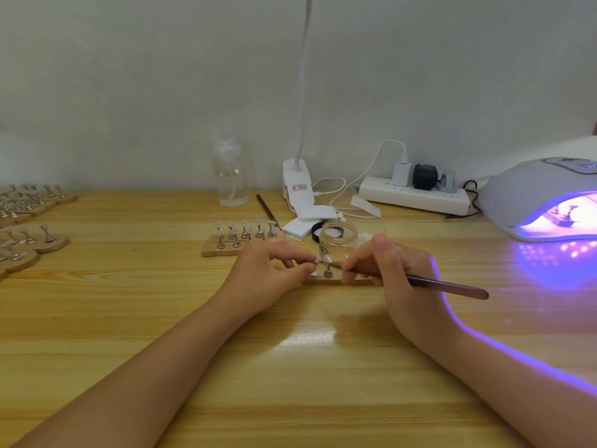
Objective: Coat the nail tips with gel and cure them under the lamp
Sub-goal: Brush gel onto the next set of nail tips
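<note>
Nail tips (327,259) on a small wooden stand (326,281) are being brushed at mid-table.
Curing lamp (546,202) is glowing far right; jar (338,238) is standing just behind; brush (445,284) is being pinched by right hand (397,270), a tip by left hand (274,270).

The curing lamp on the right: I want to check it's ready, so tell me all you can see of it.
The curing lamp is a pale grey-white domed shell, seemingly plastic, sitting on the wooden table at the right edge, partly cut off. It is on: violet light fills its front opening and spills onto the table. A stand with a nail tip seems to sit inside. A panel on top is unreadable. Neither hand touches it.
</note>
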`<action>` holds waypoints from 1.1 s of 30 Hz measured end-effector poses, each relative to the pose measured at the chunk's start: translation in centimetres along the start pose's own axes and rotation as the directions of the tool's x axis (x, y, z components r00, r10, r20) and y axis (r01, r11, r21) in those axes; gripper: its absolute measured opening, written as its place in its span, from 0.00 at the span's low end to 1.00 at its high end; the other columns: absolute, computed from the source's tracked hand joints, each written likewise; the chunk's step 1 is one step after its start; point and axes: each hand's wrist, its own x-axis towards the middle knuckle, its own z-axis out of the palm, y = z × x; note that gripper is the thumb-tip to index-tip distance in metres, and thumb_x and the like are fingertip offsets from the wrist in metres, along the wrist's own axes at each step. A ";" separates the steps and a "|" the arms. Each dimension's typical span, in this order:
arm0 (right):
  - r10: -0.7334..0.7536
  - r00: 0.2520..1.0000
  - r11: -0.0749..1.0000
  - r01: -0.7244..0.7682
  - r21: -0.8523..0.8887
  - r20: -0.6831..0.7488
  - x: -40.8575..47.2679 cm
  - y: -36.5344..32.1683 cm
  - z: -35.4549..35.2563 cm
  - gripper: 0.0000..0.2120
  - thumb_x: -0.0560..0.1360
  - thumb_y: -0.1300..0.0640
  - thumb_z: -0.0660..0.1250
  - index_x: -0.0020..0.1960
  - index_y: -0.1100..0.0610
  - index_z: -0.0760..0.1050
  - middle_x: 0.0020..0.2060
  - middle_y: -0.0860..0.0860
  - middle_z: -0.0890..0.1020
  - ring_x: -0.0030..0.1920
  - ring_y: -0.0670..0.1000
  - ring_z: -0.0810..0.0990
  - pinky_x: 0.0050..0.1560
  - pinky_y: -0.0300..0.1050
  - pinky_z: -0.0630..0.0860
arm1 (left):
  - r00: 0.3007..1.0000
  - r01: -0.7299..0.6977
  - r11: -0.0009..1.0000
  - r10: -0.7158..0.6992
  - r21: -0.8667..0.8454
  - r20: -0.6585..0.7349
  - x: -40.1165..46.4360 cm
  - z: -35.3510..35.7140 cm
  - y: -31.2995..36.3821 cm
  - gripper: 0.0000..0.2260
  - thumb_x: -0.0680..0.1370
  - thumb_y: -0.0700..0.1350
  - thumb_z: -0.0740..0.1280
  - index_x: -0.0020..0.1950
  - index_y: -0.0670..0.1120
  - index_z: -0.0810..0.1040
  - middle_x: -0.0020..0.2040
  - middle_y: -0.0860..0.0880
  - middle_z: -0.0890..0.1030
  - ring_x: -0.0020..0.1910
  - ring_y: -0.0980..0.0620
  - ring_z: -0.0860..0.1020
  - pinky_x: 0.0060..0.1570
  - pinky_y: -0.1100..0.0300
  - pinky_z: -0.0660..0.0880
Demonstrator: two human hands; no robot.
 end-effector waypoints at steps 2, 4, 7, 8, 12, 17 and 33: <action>-0.021 0.999 0.995 0.023 -0.099 0.027 0.2 0.0 0.1 0.20 0.74 0.42 0.50 0.38 0.47 0.78 0.34 0.44 0.82 0.37 0.40 0.79 0.37 0.28 0.69 | 1.000 -0.006 1.000 0.006 0.004 0.004 0.0 0.0 0.0 0.08 0.70 0.38 0.72 0.42 0.50 0.83 0.36 0.57 0.79 0.33 0.66 0.73 0.31 0.78 0.65; -0.003 0.999 0.995 0.007 -0.100 0.035 0.3 0.1 0.1 0.21 0.74 0.40 0.50 0.37 0.47 0.78 0.34 0.44 0.83 0.38 0.40 0.80 0.37 0.29 0.70 | 1.000 -0.011 1.000 0.011 0.000 0.006 0.0 0.0 0.0 0.08 0.69 0.37 0.72 0.43 0.50 0.83 0.36 0.57 0.79 0.33 0.66 0.73 0.32 0.77 0.65; 0.016 1.000 0.999 -0.016 0.028 0.005 0.1 0.1 0.1 0.22 0.73 0.41 0.52 0.33 0.49 0.78 0.30 0.50 0.82 0.33 0.42 0.81 0.35 0.28 0.70 | 1.000 -0.017 1.000 0.017 0.001 0.001 0.0 0.0 0.0 0.09 0.69 0.37 0.72 0.41 0.52 0.83 0.35 0.59 0.79 0.34 0.66 0.73 0.32 0.77 0.65; 0.008 1.000 0.999 -0.008 0.052 -0.010 0.0 0.1 0.1 0.21 0.73 0.41 0.52 0.33 0.49 0.78 0.30 0.52 0.82 0.31 0.43 0.80 0.35 0.27 0.69 | 1.000 -0.017 1.000 0.017 -0.003 -0.001 0.0 0.0 0.0 0.09 0.69 0.37 0.72 0.40 0.52 0.83 0.35 0.59 0.79 0.33 0.66 0.73 0.32 0.78 0.65; -0.048 0.999 0.994 0.046 -0.097 -0.012 0.2 -0.1 0.0 0.19 0.75 0.44 0.51 0.38 0.48 0.78 0.33 0.46 0.82 0.34 0.39 0.78 0.36 0.27 0.68 | 1.000 -0.026 1.000 0.026 -0.008 0.003 0.0 0.0 0.1 0.08 0.69 0.37 0.72 0.41 0.50 0.83 0.35 0.58 0.80 0.34 0.65 0.73 0.32 0.77 0.65; 0.029 1.000 1.000 -0.029 0.007 0.011 0.0 0.1 0.0 0.20 0.75 0.44 0.56 0.34 0.51 0.79 0.29 0.50 0.82 0.32 0.41 0.80 0.35 0.28 0.69 | 0.999 -0.044 0.999 0.044 -0.006 0.003 0.0 0.0 0.1 0.10 0.69 0.37 0.73 0.40 0.53 0.83 0.34 0.60 0.80 0.34 0.65 0.74 0.34 0.77 0.66; 0.006 0.999 0.997 -0.003 0.075 -0.040 0.0 -0.1 0.0 0.21 0.72 0.43 0.54 0.32 0.52 0.78 0.28 0.53 0.81 0.28 0.41 0.77 0.32 0.26 0.67 | 0.999 -0.031 0.999 0.030 -0.026 -0.024 0.0 -0.1 0.3 0.08 0.69 0.37 0.73 0.39 0.52 0.83 0.37 0.55 0.82 0.34 0.65 0.73 0.33 0.77 0.65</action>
